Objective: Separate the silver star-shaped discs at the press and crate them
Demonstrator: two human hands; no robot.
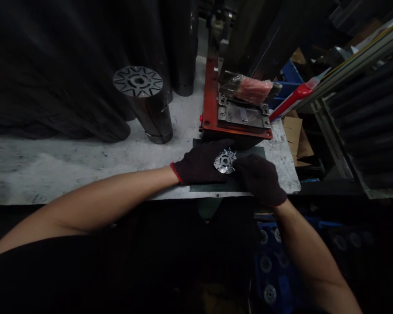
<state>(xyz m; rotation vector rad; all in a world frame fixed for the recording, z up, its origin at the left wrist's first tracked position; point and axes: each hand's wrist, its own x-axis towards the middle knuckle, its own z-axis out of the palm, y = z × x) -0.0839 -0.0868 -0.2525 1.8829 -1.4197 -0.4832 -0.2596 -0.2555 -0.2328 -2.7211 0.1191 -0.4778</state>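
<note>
A small shiny metal disc (225, 161) with a toothed rim and a hole in its centre is held low above a dark green mat (205, 187). My left hand (201, 165), in a dark knitted glove with a red cuff edge, is closed on the disc's left side. Gloved in the same way, my right hand (262, 176) has its fingers pinched together at the disc's right edge. Whether those fingers grip the disc or some small part is hidden.
Behind my hands stands an orange-red machine base (211, 117) with a metal fixture and a pink plastic-wrapped bundle (253, 90). A red bottle (296, 99) leans at its right. Left, a dark cylinder (155, 120) carries a star-patterned top. Below right, a blue tray (260, 279) holds several discs.
</note>
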